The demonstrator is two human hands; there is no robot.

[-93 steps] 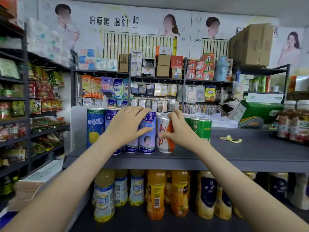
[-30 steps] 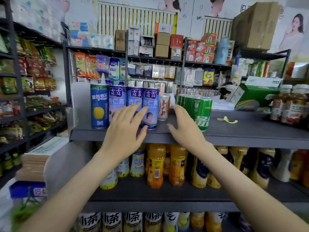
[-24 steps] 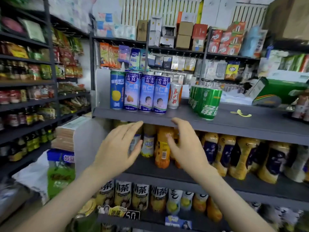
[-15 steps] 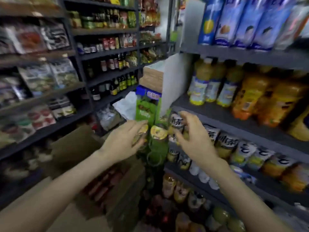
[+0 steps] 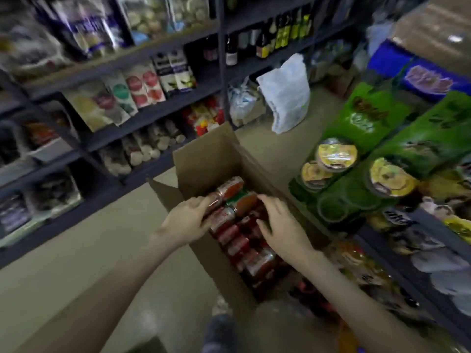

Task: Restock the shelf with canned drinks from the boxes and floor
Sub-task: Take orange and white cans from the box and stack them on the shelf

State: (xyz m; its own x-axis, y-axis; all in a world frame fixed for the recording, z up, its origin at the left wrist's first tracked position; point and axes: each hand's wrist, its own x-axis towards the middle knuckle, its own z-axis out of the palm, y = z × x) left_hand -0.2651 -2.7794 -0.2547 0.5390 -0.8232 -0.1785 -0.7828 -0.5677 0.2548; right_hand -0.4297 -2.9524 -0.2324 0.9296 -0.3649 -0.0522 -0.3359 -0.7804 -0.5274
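Observation:
An open cardboard box (image 5: pixel 204 159) stands on the floor below me, filled with red canned drinks (image 5: pixel 239 240) lying on their sides. My left hand (image 5: pixel 186 220) reaches into the box from the left, its fingers curled round a red can (image 5: pixel 216 200) at the top of the pile. From the right, my right hand (image 5: pixel 280 225) lies over the cans with its fingers spread, the tips touching a red-and-green can (image 5: pixel 244 202). The picture is blurred by motion.
Green cartons (image 5: pixel 369 115) holding yellow-lidded cans (image 5: pixel 336 154) stand right of the box. A white plastic bag (image 5: pixel 288 93) sits on the floor behind it. Dark shelving with snack packets (image 5: pixel 142 85) lines the left; the drinks shelf (image 5: pixel 433 250) runs along the right. Bare floor (image 5: pixel 102 250) lies left of the box.
My view swung from the top shelf of cans down to the floor. Both hands dropped from the shelf into the cardboard box, and the left hand took hold of a red can.

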